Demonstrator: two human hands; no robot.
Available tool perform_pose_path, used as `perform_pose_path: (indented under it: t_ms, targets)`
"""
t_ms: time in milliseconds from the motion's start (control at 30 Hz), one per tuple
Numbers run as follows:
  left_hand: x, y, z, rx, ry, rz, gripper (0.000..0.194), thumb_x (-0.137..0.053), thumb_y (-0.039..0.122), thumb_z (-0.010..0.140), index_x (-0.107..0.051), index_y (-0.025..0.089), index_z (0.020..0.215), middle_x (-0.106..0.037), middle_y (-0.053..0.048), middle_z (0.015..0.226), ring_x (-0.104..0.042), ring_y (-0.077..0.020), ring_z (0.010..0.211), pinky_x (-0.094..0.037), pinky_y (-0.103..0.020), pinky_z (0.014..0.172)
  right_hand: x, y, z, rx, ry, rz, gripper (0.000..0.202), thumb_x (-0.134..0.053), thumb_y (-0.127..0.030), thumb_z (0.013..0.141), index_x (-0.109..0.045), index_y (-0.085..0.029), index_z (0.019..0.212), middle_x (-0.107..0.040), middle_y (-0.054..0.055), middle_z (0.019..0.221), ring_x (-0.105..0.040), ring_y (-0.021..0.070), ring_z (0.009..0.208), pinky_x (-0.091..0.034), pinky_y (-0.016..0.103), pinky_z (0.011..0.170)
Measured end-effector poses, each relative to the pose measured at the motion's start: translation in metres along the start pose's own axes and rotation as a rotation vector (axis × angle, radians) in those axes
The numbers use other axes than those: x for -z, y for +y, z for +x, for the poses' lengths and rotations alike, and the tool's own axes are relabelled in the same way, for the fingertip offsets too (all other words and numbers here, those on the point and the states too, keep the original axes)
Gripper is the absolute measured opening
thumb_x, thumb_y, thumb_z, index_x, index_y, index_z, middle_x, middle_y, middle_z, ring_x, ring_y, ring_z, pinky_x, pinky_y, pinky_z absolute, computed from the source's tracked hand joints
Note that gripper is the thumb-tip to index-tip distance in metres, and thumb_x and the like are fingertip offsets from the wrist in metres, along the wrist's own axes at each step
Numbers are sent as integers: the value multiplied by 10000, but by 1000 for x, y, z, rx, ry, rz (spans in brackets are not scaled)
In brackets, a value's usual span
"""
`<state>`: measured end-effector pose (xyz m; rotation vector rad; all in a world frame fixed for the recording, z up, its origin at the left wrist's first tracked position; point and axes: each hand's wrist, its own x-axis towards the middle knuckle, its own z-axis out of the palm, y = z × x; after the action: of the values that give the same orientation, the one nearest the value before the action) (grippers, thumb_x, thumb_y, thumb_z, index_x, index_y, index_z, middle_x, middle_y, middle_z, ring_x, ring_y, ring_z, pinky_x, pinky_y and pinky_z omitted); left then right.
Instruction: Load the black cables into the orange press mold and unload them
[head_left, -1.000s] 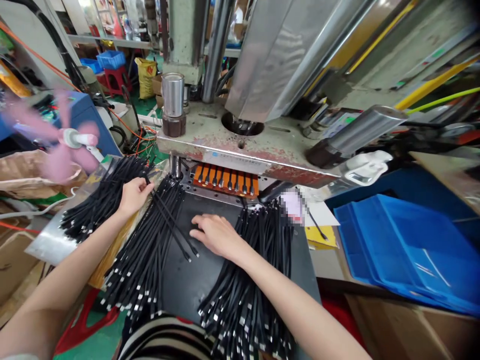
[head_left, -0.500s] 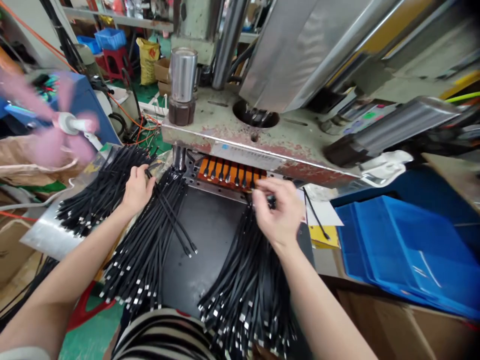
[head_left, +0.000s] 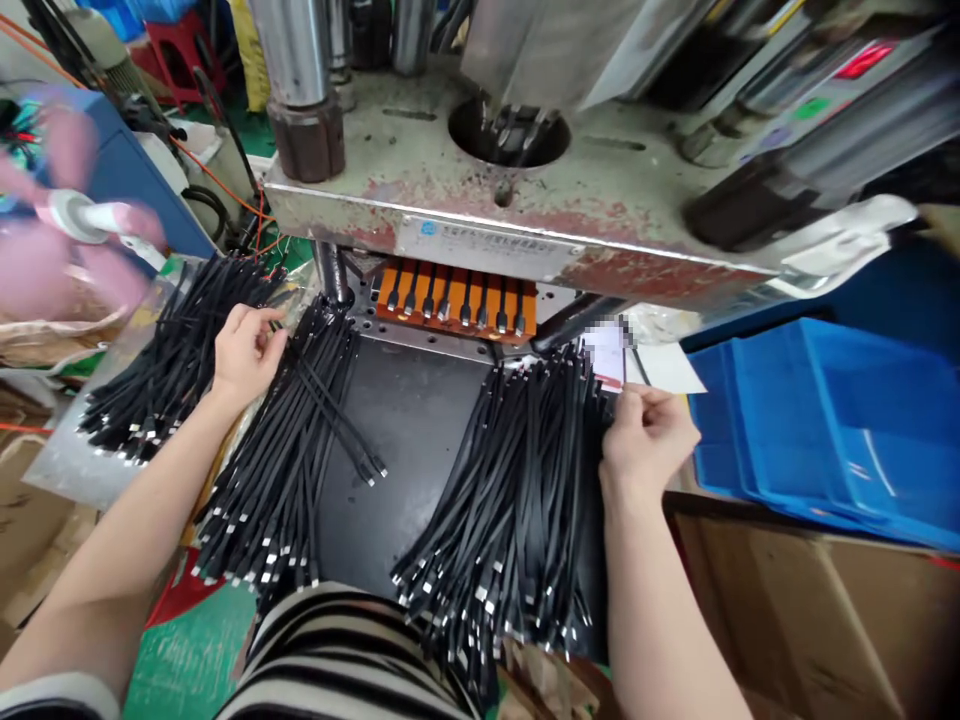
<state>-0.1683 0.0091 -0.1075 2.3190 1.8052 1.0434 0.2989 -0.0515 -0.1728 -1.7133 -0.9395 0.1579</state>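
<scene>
- Pinching with the bent fingers (head_left: 274, 333) of the left hand (head_left: 244, 358): the upper ends of two black cables (head_left: 337, 422), slanted across the left pile (head_left: 270, 480), with silver plugs resting on the dark table (head_left: 409, 400).
- Held by the ends only, probably to keep both strands apart from the pile underneath.
- Pinching, as far as can be made out, with thumb and fingers of the right hand (head_left: 649, 440): a thin black cable (head_left: 624, 368), beside the white paper (head_left: 671, 368); lower part hidden by the hand.
- Laid out right of the table's middle: the right pile (head_left: 517, 470), plugs fanned toward the striped shirt (head_left: 360, 650), likely for easy reach and fewer tangles.
- Spread at far left on a metal sheet (head_left: 56, 472): a third bundle (head_left: 165, 350).
- Lined up side by side on the orange block (head_left: 457, 288), under the press plate (head_left: 360, 210): a row of cable ends, evenly spaced, presumably for steady seating.
- Fixed to the press plate's front: a pale label (head_left: 487, 247) with a round blue emblem and a line of characters, too small to read.
- Blurred out on the small card (head_left: 606, 365): any writing.
- No brand legible on the cables.
</scene>
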Motion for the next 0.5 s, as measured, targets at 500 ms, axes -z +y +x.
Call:
perform_pose_path:
  t_ms: [500]
  targets:
    - [4,4,-6,28,4,-34,195,-529,315,856,-648,179,931,-530,-15,776,-502,-126,641,-442,-259,611,7,-8,-6,17,-124,-109,337,-510,-431,833,-625,-142,704,-514,-9,569,-486,151,555,-399,286,572]
